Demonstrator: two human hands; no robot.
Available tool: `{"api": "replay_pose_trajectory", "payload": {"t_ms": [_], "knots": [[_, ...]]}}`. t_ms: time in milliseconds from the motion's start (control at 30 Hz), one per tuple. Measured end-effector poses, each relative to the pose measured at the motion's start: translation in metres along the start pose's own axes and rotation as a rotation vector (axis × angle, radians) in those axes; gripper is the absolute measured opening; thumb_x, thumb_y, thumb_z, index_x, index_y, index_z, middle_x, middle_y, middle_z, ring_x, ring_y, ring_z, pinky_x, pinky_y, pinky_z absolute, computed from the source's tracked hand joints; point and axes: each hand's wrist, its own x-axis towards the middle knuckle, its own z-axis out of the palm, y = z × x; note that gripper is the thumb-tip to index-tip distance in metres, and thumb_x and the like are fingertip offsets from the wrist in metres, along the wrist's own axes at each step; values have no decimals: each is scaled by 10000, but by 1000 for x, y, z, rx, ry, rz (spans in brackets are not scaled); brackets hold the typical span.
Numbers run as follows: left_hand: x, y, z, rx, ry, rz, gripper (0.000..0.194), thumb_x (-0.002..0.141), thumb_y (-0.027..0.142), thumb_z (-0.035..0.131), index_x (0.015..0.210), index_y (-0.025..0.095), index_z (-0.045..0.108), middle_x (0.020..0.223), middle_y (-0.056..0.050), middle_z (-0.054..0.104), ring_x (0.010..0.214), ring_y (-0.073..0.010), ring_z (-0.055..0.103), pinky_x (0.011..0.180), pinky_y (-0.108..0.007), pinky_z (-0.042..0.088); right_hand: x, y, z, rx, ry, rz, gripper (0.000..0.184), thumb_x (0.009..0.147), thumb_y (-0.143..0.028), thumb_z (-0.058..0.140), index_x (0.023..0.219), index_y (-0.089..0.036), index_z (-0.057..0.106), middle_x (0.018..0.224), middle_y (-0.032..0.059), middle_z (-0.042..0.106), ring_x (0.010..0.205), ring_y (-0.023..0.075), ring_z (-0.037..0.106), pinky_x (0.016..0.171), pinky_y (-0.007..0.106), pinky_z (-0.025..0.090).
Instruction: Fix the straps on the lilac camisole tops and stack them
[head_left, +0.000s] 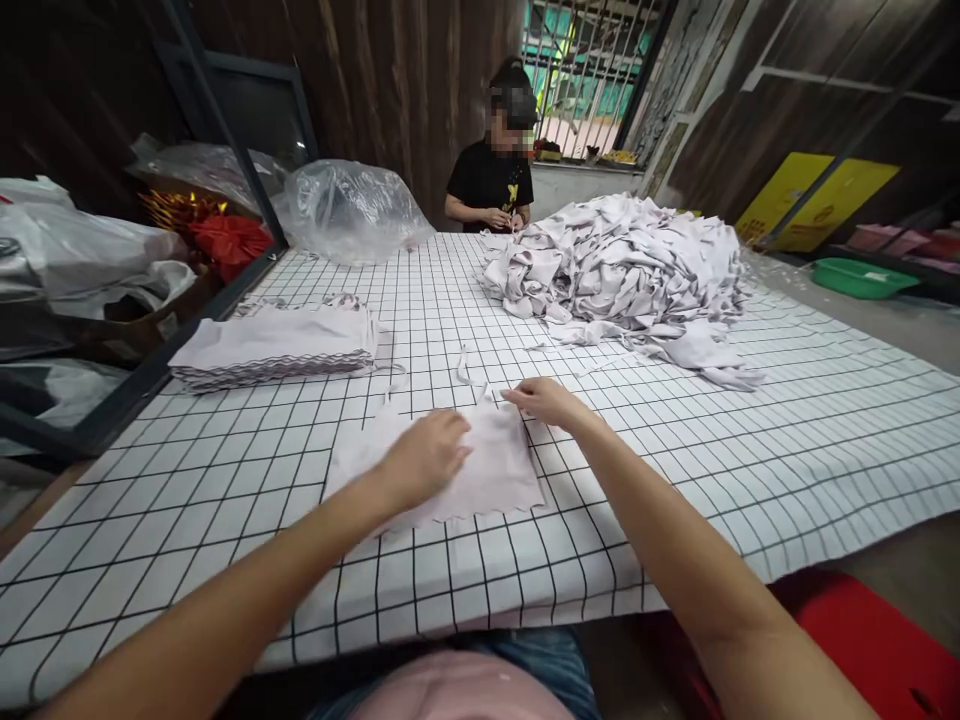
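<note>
A pale pinkish-white cloth piece [495, 470] with thin straps at its far edge and a wavy near edge lies flat on the table in front of me. My left hand [427, 455] is over its middle, fingers loosely curved and apart, with nothing visible between them. At the far right corner of the cloth, my right hand [544, 400] has its fingers drawn together on the edge; the exact grip is partly hidden. Left of and beyond my hands is a neat stack of similar cloth pieces [277, 345].
A large heap of pale cloth [622, 265] covers the far right of the checked tablecloth [225, 540]. Across the table sits a person [491, 185] with both hands together. A dark metal frame [244, 170] rises at left; a red stool [862, 640] stands lower right.
</note>
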Motion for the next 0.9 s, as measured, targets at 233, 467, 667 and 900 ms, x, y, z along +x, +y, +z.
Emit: {"api": "replay_pose_trajectory", "payload": {"t_ms": [233, 467, 667, 900], "knots": [[56, -2, 73, -52, 119, 122, 346, 920, 315, 469, 1225, 164, 533, 1363, -142, 514, 1342, -284, 405, 1135, -494, 345, 58, -18, 35, 82, -36, 127, 214, 736, -326, 709, 659, -163, 593, 578, 18, 597, 520, 124, 516, 502, 245, 390], [50, -5, 72, -31, 95, 107, 432, 940, 353, 438, 1311, 137, 484, 1441, -155, 457, 1403, -294, 334, 1181, -505, 282, 61, -19, 35, 50, 0, 143, 216, 748, -350, 675, 673, -183, 559, 586, 24, 590, 535, 136, 516, 498, 250, 371], [51, -4, 72, -59, 120, 126, 404, 931, 322, 448, 1299, 161, 485, 1430, -145, 474, 1391, -291, 356, 1161, -505, 316, 62, -18, 45, 91, 8, 145, 184, 719, -262, 683, 645, -186, 532, 606, 35, 610, 566, 157, 548, 511, 254, 372], [54, -4, 71, -71, 99, 107, 403, 916, 343, 465, 1272, 154, 485, 1378, -143, 499, 1341, -299, 401, 1135, -494, 344, 60, -16, 41, 409, -102, 27, 135, 777, -233, 559, 692, -176, 471, 679, 27, 638, 562, 95, 540, 498, 202, 387]]}}
